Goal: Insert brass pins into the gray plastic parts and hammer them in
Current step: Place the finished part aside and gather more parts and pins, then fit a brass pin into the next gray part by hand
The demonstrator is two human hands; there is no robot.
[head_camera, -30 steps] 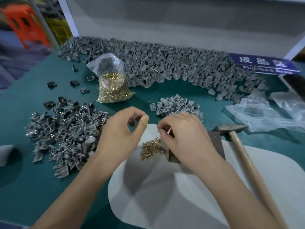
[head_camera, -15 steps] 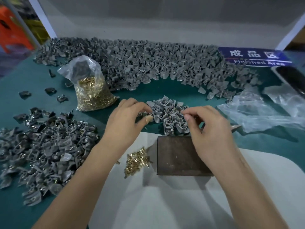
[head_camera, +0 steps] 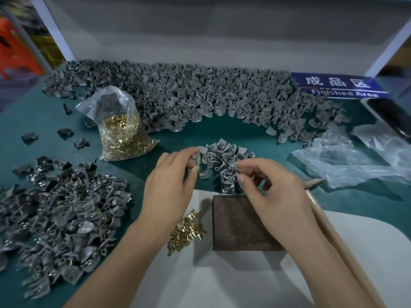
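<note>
A small pile of gray plastic parts (head_camera: 224,161) lies just beyond a dark metal block (head_camera: 240,223). My left hand (head_camera: 169,187) reaches into the pile's left edge, and its thumb and fingers pinch one gray part (head_camera: 197,160). My right hand (head_camera: 271,194) is at the pile's right front, thumb and forefinger closed on another gray part (head_camera: 233,174). Loose brass pins (head_camera: 185,232) lie in a heap left of the block. The hammer (head_camera: 327,218) rests to the right, partly under my right forearm.
A clear bag of brass pins (head_camera: 124,134) stands at the left rear. A long heap of gray parts (head_camera: 200,96) runs along the back and another heap (head_camera: 62,218) lies left. Crumpled plastic (head_camera: 347,161), a blue sign (head_camera: 333,85) and a white mat (head_camera: 222,283) are also here.
Both hands have moved forward from above the brass pins and the block to the small pile of gray parts, where each now pinches a part.
</note>
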